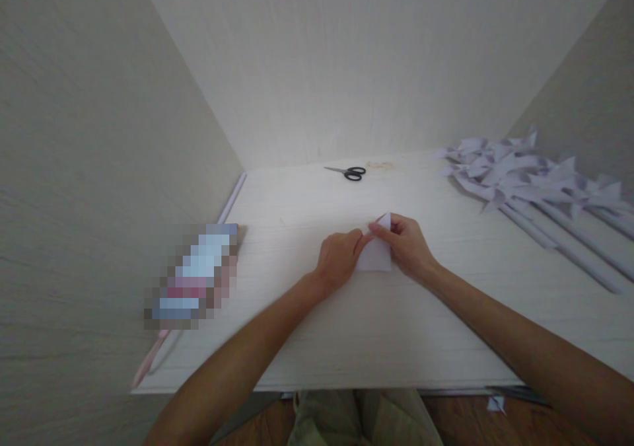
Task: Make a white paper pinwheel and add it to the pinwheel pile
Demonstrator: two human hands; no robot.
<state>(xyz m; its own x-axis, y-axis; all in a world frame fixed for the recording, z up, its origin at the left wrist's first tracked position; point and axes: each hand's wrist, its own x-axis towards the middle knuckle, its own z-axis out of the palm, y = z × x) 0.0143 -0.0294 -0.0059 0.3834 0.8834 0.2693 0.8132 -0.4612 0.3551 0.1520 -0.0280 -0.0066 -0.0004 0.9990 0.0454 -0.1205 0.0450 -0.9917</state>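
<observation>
A small white sheet of paper (375, 256) is between my two hands, just over the white table. One corner of the sheet stands up, bent, at its top right. My left hand (341, 256) pinches the paper's left edge between thumb and fingers. On the other side, my right hand (409, 242) grips the upper right part, with its thumb across the raised corner. Beyond my hands lies a pair of scissors (349, 172) with black handles, its blades pointing left; neither hand touches it.
Several white paper pinwheels (515, 172) on rolled paper sticks (559, 244) are heaped on the right of the table (292, 340). At left are a blurred-out object (203, 271) and a rolled stick (232, 198). Walls enclose the back and sides. A paper scrap (495, 404) lies below.
</observation>
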